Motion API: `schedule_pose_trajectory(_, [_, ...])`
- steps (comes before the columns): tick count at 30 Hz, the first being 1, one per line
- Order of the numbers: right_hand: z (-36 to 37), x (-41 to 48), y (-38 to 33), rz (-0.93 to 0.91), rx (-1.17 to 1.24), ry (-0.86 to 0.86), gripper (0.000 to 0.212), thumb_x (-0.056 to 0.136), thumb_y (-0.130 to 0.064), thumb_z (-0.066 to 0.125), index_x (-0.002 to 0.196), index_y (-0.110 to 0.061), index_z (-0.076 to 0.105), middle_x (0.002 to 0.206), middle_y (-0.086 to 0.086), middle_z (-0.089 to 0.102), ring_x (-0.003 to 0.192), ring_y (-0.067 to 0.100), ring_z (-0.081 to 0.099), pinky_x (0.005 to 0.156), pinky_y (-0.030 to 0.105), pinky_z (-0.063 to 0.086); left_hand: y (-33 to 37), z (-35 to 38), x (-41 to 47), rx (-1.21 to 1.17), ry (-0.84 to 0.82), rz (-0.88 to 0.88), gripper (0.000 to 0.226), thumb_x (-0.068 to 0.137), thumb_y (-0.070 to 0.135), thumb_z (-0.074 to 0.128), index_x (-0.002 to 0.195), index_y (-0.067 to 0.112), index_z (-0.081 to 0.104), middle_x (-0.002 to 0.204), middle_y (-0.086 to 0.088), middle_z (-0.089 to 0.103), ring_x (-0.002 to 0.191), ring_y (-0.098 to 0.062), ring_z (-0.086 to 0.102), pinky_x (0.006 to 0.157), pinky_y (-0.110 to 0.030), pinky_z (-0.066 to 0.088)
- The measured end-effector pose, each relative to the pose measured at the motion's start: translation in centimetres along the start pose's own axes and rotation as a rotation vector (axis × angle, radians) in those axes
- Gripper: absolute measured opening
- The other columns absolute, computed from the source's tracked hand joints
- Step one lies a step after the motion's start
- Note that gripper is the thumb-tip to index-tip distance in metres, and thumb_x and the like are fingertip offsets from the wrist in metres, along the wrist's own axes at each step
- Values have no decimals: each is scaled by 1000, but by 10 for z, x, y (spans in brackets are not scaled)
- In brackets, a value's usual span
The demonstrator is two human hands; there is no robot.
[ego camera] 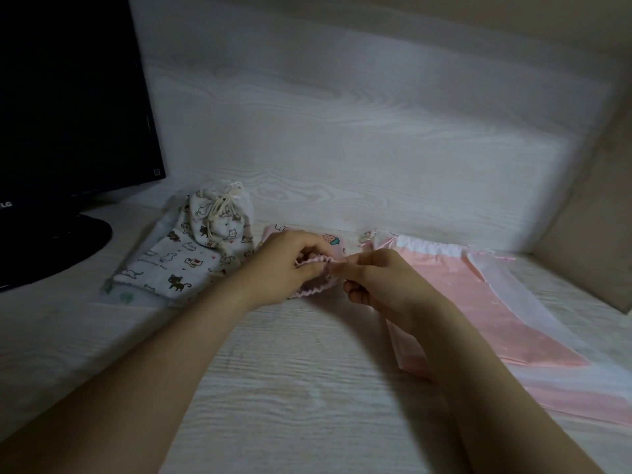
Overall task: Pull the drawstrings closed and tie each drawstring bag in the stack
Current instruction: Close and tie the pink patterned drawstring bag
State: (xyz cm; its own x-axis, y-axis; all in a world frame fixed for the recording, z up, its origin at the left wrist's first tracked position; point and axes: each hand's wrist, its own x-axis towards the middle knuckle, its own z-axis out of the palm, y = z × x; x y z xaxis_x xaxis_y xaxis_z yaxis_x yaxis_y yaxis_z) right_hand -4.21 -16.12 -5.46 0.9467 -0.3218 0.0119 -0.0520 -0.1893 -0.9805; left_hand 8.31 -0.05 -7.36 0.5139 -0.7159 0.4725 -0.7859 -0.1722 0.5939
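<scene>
A pale wood-grain desk (307,388) carries a monitor stand (51,248) at left, cat-print bags (178,265) beside it, a small pink bag (333,242) in the middle and a large pink bag (478,302) at right.

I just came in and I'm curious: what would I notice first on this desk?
First, the two hands in the middle: the left hand and right hand pinch the gathered mouth of a small pink bag. Left of them sits a tied cat-print bag on a flat one, and a black monitor fills the far left corner.
</scene>
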Motion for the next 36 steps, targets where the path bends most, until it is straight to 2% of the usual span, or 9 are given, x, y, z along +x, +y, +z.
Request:
schedule_pose_trajectory(6, [0,2,2,-79,-145,42,16,97,-14,70,87,-5,79,72,8,70,71,18,60,65,28,53,2,-1,2,43,18,15,14,98,23,72,98,36,76,97,42,64,97,11,58,109,-58,40])
schedule_pose_trajectory(10, [4,4,3,-116,-118,71,15,99,-9,67,91,0,76,81,18,75,72,22,71,76,37,65,2,1,-1,26,40,11,24,93,15,76,95,39,72,96,30,71,99,2,65,108,-55,44])
schedule_pose_trajectory(14, [5,2,2,-156,-32,107,10,95,-3,71,93,7,74,86,26,75,75,28,73,79,42,66,4,0,-2,-69,77,-2,33,82,0,83,94,29,74,90,11,74,87,-7,70,87,-41,59])
schedule_pose_trajectory(17, [4,0,1,-179,-30,110,10,94,-2,73,95,8,73,86,27,75,73,26,73,76,39,66,10,-1,-2,-57,97,37,35,80,-2,83,95,28,71,90,9,75,85,-9,70,79,-34,58])
schedule_pose_trajectory(19, [4,1,1,-183,-33,114,10,94,0,72,97,9,72,87,28,74,73,26,73,75,38,66,11,0,-2,-41,90,59,35,81,1,83,96,30,69,94,11,75,87,-7,70,88,-37,55])
schedule_pose_trajectory(22, [2,4,4,-183,-60,128,10,93,0,73,100,6,71,90,29,74,77,31,74,78,44,66,11,0,-3,16,77,89,34,81,8,86,92,37,71,104,16,71,94,-6,68,98,-54,51])
schedule_pose_trajectory(27, [2,9,7,-194,-129,158,10,93,0,71,103,1,71,91,27,75,88,42,75,84,51,64,10,-2,-1,30,86,126,27,79,16,90,85,39,77,98,18,67,89,-4,66,92,-51,54])
schedule_pose_trajectory(31, [2,9,7,-239,-189,164,6,94,1,69,99,0,72,86,25,75,76,31,75,81,46,65,8,-1,1,34,105,136,16,87,28,84,90,37,70,100,17,67,91,-5,65,96,-56,50])
schedule_pose_trajectory(36, [2,5,5,-223,-131,150,10,92,2,70,92,-3,78,84,20,78,85,38,77,86,49,64,7,4,-2,70,79,79,16,96,36,74,101,36,58,88,21,69,89,5,60,106,-60,42])
